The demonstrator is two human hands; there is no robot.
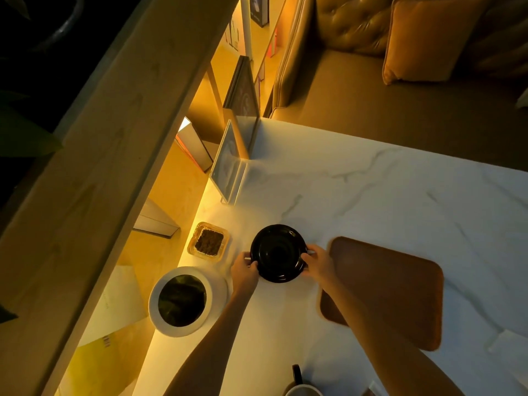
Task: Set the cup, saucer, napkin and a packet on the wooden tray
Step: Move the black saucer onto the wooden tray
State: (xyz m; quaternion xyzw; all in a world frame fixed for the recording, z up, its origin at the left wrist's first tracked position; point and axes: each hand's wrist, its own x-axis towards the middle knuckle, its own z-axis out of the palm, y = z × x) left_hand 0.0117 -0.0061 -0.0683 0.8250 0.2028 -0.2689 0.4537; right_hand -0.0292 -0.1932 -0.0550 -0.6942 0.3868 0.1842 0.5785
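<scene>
A black saucer (pixel 278 252) lies on the white marble table (pixel 371 190), just left of the brown wooden tray (pixel 400 292). My left hand (pixel 244 270) grips its left rim and my right hand (pixel 318 261) grips its right rim. The tray holds nothing that I can see; my right forearm crosses its near left corner. A dark cup (pixel 301 387) with a black handle shows at the bottom edge, partly cut off. A pale folded napkin (pixel 505 342) lies at the right, near the tray's corner. Small packets fill a yellow glass dish (pixel 209 242) left of the saucer.
A white round pot (pixel 181 301) with dark green leaves stands at the table's left edge. A clear acrylic sign stand (pixel 228 167) sits at the far left. A wooden shelf with books runs along the left, and a leather sofa with a cushion (pixel 428 41) lies beyond.
</scene>
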